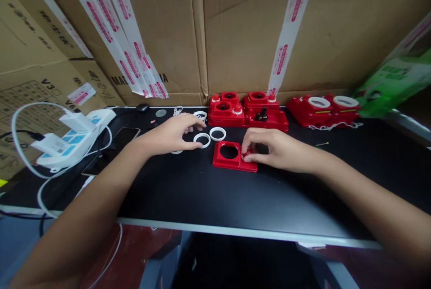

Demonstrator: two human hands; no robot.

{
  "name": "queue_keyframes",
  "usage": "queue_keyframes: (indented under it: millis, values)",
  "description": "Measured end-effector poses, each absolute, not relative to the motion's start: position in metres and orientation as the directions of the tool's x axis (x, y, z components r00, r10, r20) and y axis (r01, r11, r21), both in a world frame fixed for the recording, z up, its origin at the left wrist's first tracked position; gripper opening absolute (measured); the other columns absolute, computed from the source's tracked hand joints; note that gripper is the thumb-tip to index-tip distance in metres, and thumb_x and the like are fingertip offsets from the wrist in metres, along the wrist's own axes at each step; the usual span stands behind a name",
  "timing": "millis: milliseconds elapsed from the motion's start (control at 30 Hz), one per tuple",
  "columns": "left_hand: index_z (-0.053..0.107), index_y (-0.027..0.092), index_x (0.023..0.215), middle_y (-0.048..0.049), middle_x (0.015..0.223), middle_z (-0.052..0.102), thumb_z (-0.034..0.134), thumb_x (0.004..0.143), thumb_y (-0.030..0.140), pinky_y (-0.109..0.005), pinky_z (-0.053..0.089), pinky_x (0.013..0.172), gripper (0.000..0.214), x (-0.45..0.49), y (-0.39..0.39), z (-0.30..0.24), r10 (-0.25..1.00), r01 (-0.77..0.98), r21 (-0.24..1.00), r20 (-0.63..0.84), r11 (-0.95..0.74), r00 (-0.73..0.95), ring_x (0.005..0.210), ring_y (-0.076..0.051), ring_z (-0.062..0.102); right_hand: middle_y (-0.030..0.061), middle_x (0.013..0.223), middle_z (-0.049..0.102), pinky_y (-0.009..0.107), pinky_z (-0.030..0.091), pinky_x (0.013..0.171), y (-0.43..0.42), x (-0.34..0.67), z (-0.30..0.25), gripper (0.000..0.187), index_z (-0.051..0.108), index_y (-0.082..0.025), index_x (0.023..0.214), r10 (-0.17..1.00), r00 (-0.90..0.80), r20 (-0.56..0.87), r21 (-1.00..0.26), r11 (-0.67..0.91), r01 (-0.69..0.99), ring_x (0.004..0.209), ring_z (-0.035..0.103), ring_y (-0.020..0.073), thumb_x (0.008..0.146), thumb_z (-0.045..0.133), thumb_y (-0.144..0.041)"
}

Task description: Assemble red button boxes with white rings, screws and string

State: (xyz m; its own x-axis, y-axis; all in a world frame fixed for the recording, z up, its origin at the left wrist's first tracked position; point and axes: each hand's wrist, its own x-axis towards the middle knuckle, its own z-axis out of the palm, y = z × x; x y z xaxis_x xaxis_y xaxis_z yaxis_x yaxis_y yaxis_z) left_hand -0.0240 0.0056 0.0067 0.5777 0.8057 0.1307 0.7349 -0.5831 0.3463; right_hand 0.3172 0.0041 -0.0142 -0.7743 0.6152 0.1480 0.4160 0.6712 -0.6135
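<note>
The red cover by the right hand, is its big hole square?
No, the big hole in the red cover is round, without corners.

We are seeing a red plate (235,162), white rings (218,139), a black surface (202,194), brown cardboard (242,24), white tape (126,33) patterned with magenta bars, and a blue-patched white power strip (69,139).

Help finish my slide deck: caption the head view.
Right hand at a red cover, left hand near white rings.
</note>
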Motion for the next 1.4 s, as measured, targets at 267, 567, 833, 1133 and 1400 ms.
queue_keyframes:
  millis: [267, 567, 833, 1133, 1400]
  values:
    - [0.063, 0.019, 0.140, -0.0127, 0.129, 0.071, 0.077, 0.089, 0.039, -0.041, 0.052, 0.101, 0.057, -0.019, 0.007, -0.005, 0.812, 0.735, 0.365, 0.117, -0.571, 0.572, 0.114, -0.028, 0.067, 0.0072, 0.107, 0.072, 0.038, 0.054, 0.083, 0.003, 0.316, -0.015, 0.020, 0.074, -0.023, 0.101, 0.612, -0.780, 0.133, -0.620, 0.665, 0.416, 0.093, 0.069, 0.0226, 0.099, 0.073, -0.042]
    - [0.065, 0.019, 0.132, -0.0103, 0.122, 0.072, 0.078, 0.081, 0.029, -0.043, 0.055, 0.101, 0.054, -0.024, 0.010, -0.008, 0.813, 0.755, 0.309, 0.144, -0.579, 0.564, 0.112, -0.028, 0.069, 0.0067, 0.107, 0.074, 0.035, 0.054, 0.079, 0.002, 0.315, -0.015, 0.025, 0.074, -0.022, 0.102, 0.601, -0.786, 0.146, -0.650, 0.657, 0.382, 0.091, 0.070, 0.0209, 0.099, 0.074, -0.046]
    - [0.061, 0.022, 0.124, -0.0067, 0.117, 0.069, 0.076, 0.073, 0.019, -0.040, 0.060, 0.098, 0.053, 0.001, -0.015, 0.006, 0.730, 0.573, 0.459, 0.337, -0.679, 0.594, 0.105, -0.024, 0.070, 0.0039, 0.102, 0.075, 0.033, 0.053, 0.078, -0.003, 0.310, -0.012, 0.025, 0.076, -0.023, 0.100, 0.595, -0.789, 0.153, -0.670, 0.649, 0.360, 0.089, 0.070, 0.0197, 0.095, 0.080, -0.047]
    - [0.053, 0.023, 0.125, -0.0090, 0.122, 0.063, 0.075, 0.078, 0.019, -0.042, 0.060, 0.100, 0.053, 0.024, -0.031, -0.005, 0.669, 0.491, 0.475, 0.348, -0.730, 0.657, 0.110, -0.025, 0.069, 0.0056, 0.103, 0.073, 0.033, 0.054, 0.079, -0.010, 0.303, -0.012, 0.026, 0.072, -0.022, 0.115, 0.673, -0.692, 0.262, -0.678, 0.639, 0.364, 0.087, 0.069, 0.0195, 0.106, 0.065, -0.045]
    - [0.053, 0.024, 0.126, -0.0095, 0.123, 0.067, 0.076, 0.079, 0.021, -0.043, 0.058, 0.101, 0.053, 0.023, -0.030, -0.007, 0.690, 0.521, 0.474, 0.318, -0.710, 0.650, 0.113, -0.027, 0.071, 0.0079, 0.113, 0.069, 0.034, 0.056, 0.075, -0.015, 0.298, -0.016, 0.036, 0.068, -0.024, 0.125, 0.632, -0.728, 0.265, -0.639, 0.681, 0.358, 0.087, 0.067, 0.0198, 0.100, 0.073, -0.050]
